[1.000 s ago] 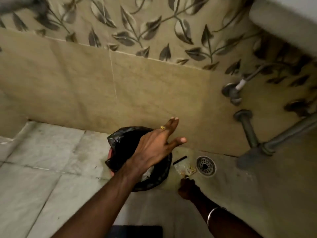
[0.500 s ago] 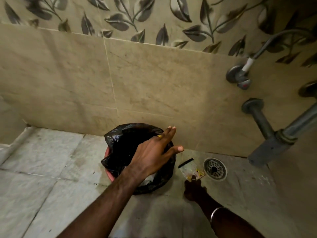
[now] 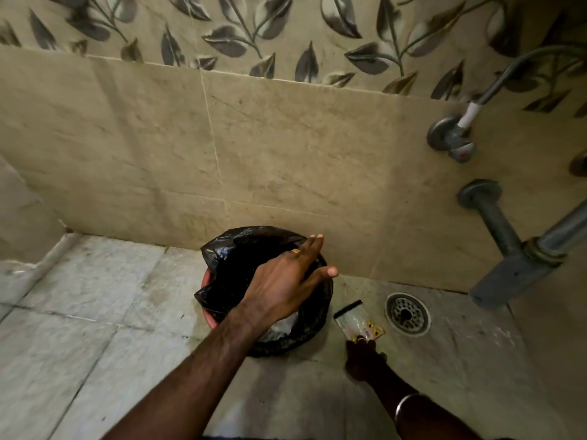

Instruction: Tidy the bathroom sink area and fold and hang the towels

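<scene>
A small bin with a reddish rim (image 3: 205,282) and a black bag liner (image 3: 232,274) stands on the floor against the tiled wall. My left hand (image 3: 286,287) hovers over its opening, palm down and fingers spread, holding nothing. Some pale crumpled waste (image 3: 281,327) shows inside the bag under my wrist. Right of the bin, a small clear plastic packet (image 3: 354,317) with a black strip lies flat on the floor. My right hand (image 3: 363,357) reaches down to it, fingertips closed on its near edge.
A round metal floor drain (image 3: 408,313) sits just right of the packet. Grey waste pipes (image 3: 508,242) and a wall valve (image 3: 451,138) with a hose stick out at the right. A raised floor step (image 3: 47,258) runs along the left.
My view has dropped closer to the floor. My right hand has moved forward from just short of the packet onto its near edge. My left hand has lowered over the bin.
</scene>
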The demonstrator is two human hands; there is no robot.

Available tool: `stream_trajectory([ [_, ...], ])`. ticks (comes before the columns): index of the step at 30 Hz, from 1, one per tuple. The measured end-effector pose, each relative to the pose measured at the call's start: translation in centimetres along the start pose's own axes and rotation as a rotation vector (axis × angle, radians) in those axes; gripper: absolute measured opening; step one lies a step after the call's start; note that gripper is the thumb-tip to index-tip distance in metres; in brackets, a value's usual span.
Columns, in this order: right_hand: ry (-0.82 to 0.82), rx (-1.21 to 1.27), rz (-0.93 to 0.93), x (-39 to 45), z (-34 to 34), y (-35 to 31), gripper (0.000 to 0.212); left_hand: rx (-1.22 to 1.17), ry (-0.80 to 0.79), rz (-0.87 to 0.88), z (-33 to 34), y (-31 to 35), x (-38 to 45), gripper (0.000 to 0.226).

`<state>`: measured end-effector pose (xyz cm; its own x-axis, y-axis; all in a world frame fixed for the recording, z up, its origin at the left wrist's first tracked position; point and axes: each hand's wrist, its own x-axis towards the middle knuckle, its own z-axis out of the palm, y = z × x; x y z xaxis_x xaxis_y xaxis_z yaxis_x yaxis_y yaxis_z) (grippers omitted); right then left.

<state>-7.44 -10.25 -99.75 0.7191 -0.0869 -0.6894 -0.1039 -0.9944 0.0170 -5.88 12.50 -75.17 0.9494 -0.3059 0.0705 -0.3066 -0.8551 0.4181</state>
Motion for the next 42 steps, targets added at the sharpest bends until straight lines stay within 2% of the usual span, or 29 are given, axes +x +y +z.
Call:
stream_trajectory([
  [3,0.003,0.029,0.027,-0.4,-0.3,-0.4,0.062,-0.007,0.002,-0.015,-0.2,-0.3,0.0,0.074],
  [5,0.035,0.16,0.056,-0.7,-1.2,-0.6,0.069,-0.016,0.009,-0.026,-0.4,-0.7,0.1,0.076],
  [9,0.352,0.481,0.024,-1.4,-5.7,-1.4,0.078,-0.074,0.053,-0.082,-0.4,-2.2,0.6,0.088],
  [13,0.596,0.383,-0.172,-3.6,-11.2,-2.9,0.083,-0.088,0.072,-0.15,0.1,-4.1,1.2,0.094],
  [16,0.752,0.328,-0.312,-5.9,-13.7,-3.8,0.086,-0.062,0.055,-0.191,0.5,-5.1,1.5,0.085],
  [18,0.826,0.269,-0.429,-7.5,-14.3,-4.1,0.079,-0.061,0.055,-0.212,0.9,-5.6,1.5,0.078],
  [20,0.801,0.179,-0.505,-9.2,-14.4,-4.4,0.071,-0.087,0.054,-0.242,0.9,-5.9,1.3,0.081],
  [24,0.657,-0.069,-0.602,-12.0,-14.2,-5.8,0.071,-0.157,0.063,-0.34,-0.1,-5.9,0.2,0.08],
  [27,0.401,-0.19,-0.59,-14.4,-14.8,-7.4,0.075,-0.151,0.027,-0.386,-2.9,-5.1,-0.7,0.083],
  [31,0.303,-0.213,-0.543,-17.8,-16.9,-9.5,0.077,-0.117,0.047,-0.414,-8.8,-3.7,-1.5,0.075],
  [37,0.249,-0.136,-0.505,-26.1,-23.4,-12.5,0.082,-0.09,0.032,-0.442,-19.2,0.0,-2.4,0.073],
  [40,0.334,-0.156,-0.531,-31.2,-27.0,-14.2,0.078,-0.076,0.004,-0.434,-24.4,2.7,-2.9,0.082],
  [42,0.343,-0.137,-0.511,-34.7,-30.2,-15.3,0.076,-0.091,-0.006,-0.443,-28.7,4.7,-2.8,0.079],
])
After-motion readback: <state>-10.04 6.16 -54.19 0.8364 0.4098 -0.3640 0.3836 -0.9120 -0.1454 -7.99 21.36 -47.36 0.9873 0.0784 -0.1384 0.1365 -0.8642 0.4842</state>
